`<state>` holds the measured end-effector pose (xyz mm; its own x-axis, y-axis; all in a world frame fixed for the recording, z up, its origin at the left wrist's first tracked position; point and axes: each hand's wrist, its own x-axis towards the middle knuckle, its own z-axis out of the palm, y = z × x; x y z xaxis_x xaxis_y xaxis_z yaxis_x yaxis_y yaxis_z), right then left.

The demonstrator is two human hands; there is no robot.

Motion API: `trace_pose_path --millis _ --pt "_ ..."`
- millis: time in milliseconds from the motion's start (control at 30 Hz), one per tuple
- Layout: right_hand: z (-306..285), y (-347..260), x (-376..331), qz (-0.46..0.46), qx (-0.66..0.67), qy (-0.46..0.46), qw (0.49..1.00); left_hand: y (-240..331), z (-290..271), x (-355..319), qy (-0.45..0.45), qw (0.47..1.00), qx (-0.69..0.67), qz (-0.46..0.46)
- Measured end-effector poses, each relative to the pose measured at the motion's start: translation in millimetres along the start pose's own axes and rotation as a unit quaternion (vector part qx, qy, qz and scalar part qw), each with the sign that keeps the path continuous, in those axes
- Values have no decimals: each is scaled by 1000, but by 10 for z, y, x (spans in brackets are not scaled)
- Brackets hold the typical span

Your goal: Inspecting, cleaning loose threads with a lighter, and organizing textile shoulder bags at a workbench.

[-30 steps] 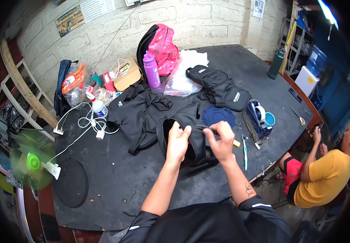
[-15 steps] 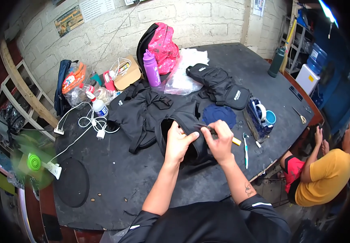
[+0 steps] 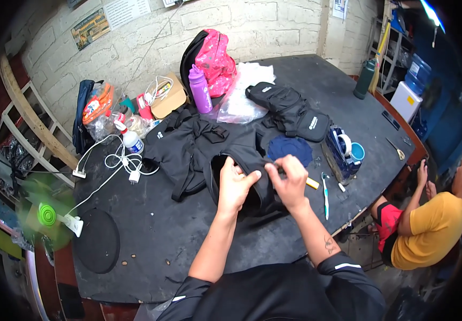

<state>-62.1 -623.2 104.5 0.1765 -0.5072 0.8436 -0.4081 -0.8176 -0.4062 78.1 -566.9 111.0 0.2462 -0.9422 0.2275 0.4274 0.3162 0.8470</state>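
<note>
Hands, left (image 3: 235, 184) and right (image 3: 290, 181), both pinching the black pouch (image 3: 241, 160) on the dark table (image 3: 188, 235).

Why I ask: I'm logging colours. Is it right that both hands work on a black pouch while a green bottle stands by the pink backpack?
Not quite. The head view shows the bottle is purple, not green. It does stand beside the pink backpack, and the left hand and right hand both work on the black pouch.

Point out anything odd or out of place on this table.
A toothbrush lies loose among sewing clutter right of the black fabric bag that both the left hand and right hand grip. White cables sprawl tangled.
</note>
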Motion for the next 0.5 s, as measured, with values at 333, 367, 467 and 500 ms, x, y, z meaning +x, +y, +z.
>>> trace_pose_path --millis 333,367,467,500 --pt "7 -30 3 9 -18 43 999 -20 -17 -6 1 999 39 12" --pt "19 -29 -14 -66 7 32 997 -22 -19 -9 7 999 45 8" --pt "70 8 -29 6 -17 -2 1000 -30 -26 -4 22 998 53 23" --pt "83 21 -31 7 -17 27 999 -31 -31 -5 13 998 48 42"
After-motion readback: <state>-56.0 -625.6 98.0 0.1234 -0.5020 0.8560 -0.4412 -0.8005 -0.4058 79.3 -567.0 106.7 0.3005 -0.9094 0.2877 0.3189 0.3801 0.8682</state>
